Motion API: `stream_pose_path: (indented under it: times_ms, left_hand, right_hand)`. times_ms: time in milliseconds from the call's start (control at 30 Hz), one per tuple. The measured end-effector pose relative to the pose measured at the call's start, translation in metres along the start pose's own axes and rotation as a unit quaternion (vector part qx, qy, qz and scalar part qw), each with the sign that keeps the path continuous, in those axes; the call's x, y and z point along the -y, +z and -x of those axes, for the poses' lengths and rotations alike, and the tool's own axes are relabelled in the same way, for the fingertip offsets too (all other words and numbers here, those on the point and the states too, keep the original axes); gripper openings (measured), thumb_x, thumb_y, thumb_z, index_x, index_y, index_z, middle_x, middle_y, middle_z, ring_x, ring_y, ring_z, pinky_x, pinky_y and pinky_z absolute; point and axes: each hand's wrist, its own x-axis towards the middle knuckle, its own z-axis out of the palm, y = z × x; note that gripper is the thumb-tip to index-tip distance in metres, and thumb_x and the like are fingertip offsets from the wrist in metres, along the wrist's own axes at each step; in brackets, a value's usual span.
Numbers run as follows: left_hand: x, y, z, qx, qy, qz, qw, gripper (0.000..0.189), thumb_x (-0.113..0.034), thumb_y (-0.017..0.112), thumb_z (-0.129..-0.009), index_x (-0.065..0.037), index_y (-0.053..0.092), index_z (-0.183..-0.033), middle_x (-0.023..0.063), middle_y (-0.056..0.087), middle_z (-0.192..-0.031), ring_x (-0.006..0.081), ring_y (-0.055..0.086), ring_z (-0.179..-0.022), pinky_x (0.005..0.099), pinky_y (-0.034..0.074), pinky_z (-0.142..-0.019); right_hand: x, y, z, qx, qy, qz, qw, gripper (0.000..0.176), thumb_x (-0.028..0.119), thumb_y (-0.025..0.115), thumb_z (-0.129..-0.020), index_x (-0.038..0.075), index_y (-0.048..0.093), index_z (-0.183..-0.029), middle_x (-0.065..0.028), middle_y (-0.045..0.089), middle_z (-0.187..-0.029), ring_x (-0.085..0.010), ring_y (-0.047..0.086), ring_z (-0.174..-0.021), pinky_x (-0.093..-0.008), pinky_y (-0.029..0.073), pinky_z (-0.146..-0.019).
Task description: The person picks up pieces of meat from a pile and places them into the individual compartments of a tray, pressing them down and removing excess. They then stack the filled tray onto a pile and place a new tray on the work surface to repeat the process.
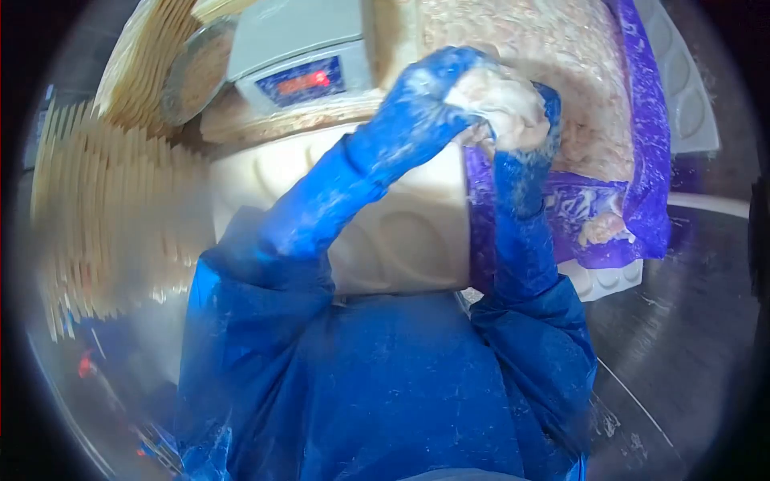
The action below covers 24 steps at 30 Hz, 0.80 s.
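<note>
Both hands wear long blue gloves smeared with white residue. My left hand (437, 96) and my right hand (545, 128) are closed round a pale, pinkish lump of raw meat (501, 104), held between them. The lump is above the near edge of a large mass of minced-looking pale meat (593, 96), which lies in purple plastic film (654, 160). Below my left forearm is a white tray (401, 248) with oval hollows. A small pale piece (603, 228) rests on the purple film, right of my right wrist.
A grey scale (301, 56) with a red lit display stands at the upper left, beside a round metal bowl (200, 72). Stacked cream trays (120, 200) fill the left side. White moulded trays (682, 80) are at the upper right, and a dark metal surface (682, 321) lies right.
</note>
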Motion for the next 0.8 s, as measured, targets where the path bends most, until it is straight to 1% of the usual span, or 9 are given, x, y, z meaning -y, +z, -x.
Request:
stream_pose_path:
  times_ms: [100,167,233,300,367,467,567,667,800]
  left_hand:
    - [-0.03,-0.045,0.076,-0.07,0.011,-0.119,0.99,0.051,-0.028,0.073,-0.085,-0.003,0.059,-0.127,0.0186,0.064,-0.122,0.0352,0.062,-0.11,0.0425,0.048,-0.095]
    - [-0.028,-0.074,0.158,-0.004,-0.026,-0.291,0.956,0.044,-0.024,0.07,-0.09,-0.003,0.06,-0.127,0.0177,0.064,-0.124,0.0344,0.062,-0.112,0.042,0.048,-0.097]
    - [-0.019,-0.112,0.237,0.071,-0.047,-0.441,0.894,0.04,-0.021,0.069,-0.091,-0.003,0.061,-0.127,0.0174,0.065,-0.124,0.0341,0.062,-0.112,0.0418,0.048,-0.099]
    - [-0.018,-0.136,0.279,0.024,-0.23,-0.141,0.963,0.031,-0.02,0.068,-0.095,-0.003,0.066,-0.121,0.0132,0.066,-0.122,0.0275,0.059,-0.119,0.0388,0.044,-0.105]
    - [-0.019,-0.139,0.298,-0.116,-0.224,-0.086,0.964,0.025,-0.015,0.068,-0.091,-0.003,0.069,-0.113,0.0122,0.068,-0.116,0.0252,0.06,-0.117,0.038,0.046,-0.103]
    - [-0.014,-0.127,0.252,-0.074,-0.115,-0.287,0.948,0.026,-0.012,0.066,-0.092,-0.002,0.067,-0.115,0.0114,0.068,-0.112,0.0239,0.061,-0.115,0.0374,0.047,-0.101]
    - [0.02,-0.126,0.252,-0.024,-0.168,-0.367,0.915,0.028,-0.013,0.068,-0.09,-0.006,0.068,-0.117,0.0117,0.068,-0.11,0.0274,0.062,-0.109,0.039,0.049,-0.096]
    - [0.032,-0.143,0.249,-0.061,-0.283,0.009,0.957,0.032,-0.019,0.072,-0.085,-0.011,0.069,-0.116,0.0128,0.067,-0.107,0.0318,0.063,-0.103,0.0418,0.05,-0.092]
    - [0.05,-0.131,0.224,0.019,-0.208,-0.307,0.929,0.029,-0.027,0.077,-0.079,-0.011,0.071,-0.102,0.0126,0.063,-0.099,0.0322,0.062,-0.093,0.043,0.05,-0.083]
  right_hand:
    - [0.134,0.027,0.061,0.012,-0.047,-0.31,0.949,0.048,0.02,0.069,-0.089,0.0,0.053,-0.129,-0.0079,0.062,-0.11,-0.0258,0.061,-0.101,-0.0354,0.048,-0.094]
    - [0.159,0.029,0.089,0.176,-0.366,0.093,0.909,0.051,0.012,0.071,-0.084,0.003,0.055,-0.132,-0.0145,0.063,-0.123,-0.0278,0.061,-0.111,-0.0371,0.047,-0.098]
    - [0.13,0.03,0.1,0.232,-0.268,0.061,0.933,0.047,0.012,0.071,-0.085,0.004,0.058,-0.129,-0.0147,0.063,-0.125,-0.0285,0.06,-0.114,-0.0387,0.046,-0.099]
    - [0.13,0.043,0.106,0.275,-0.162,0.043,0.947,0.042,0.011,0.071,-0.085,0.005,0.062,-0.126,-0.0149,0.063,-0.127,-0.0293,0.059,-0.117,-0.0404,0.046,-0.1]
    - [0.148,0.063,0.116,0.05,0.009,-0.094,0.994,0.033,0.011,0.071,-0.086,0.005,0.067,-0.118,-0.0139,0.067,-0.117,-0.0301,0.062,-0.11,-0.0415,0.045,-0.1]
    - [0.133,0.113,0.139,0.222,-0.313,0.098,0.918,0.031,0.015,0.073,-0.086,0.006,0.068,-0.115,-0.0116,0.071,-0.103,-0.0283,0.066,-0.095,-0.0391,0.05,-0.09]
    - [0.13,0.108,0.135,0.2,-0.283,0.06,0.936,0.024,0.016,0.074,-0.085,0.008,0.07,-0.107,-0.0103,0.07,-0.088,-0.029,0.066,-0.084,-0.0384,0.052,-0.083]
    - [0.136,0.105,0.122,0.108,-0.182,0.181,0.96,0.015,0.017,0.073,-0.086,0.009,0.069,-0.099,-0.0091,0.068,-0.081,-0.0307,0.065,-0.084,-0.0418,0.051,-0.083]
    - [0.162,0.16,0.127,0.115,-0.32,0.188,0.921,0.022,0.016,0.075,-0.081,0.007,0.068,-0.1,-0.014,0.068,-0.104,-0.0346,0.064,-0.099,-0.0418,0.048,-0.089]
